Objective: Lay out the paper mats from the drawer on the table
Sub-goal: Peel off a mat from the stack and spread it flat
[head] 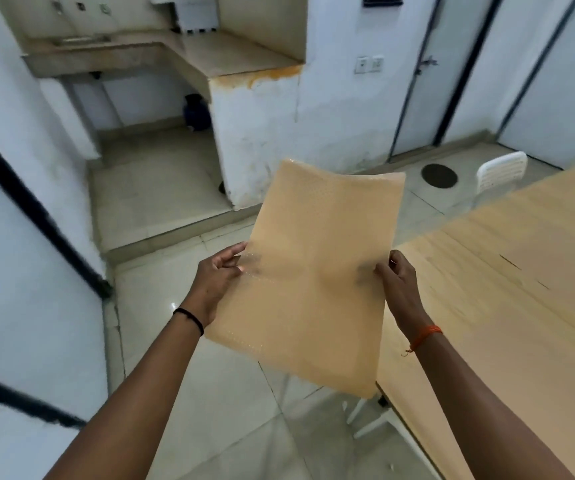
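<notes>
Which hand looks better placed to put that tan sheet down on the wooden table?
Probably the right hand. It grips the paper mat's right edge, the side nearest the table, which lies to the person's right. The left hand holds the far edge, over the floor, so it would more likely follow.

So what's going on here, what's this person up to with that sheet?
A person is holding a tan paper mat up in the air, the left hand pinching its left edge and the right hand its right edge. The wooden table is just to their right, and no mat shows on the part in view. The mat isn't laid down yet.
</notes>
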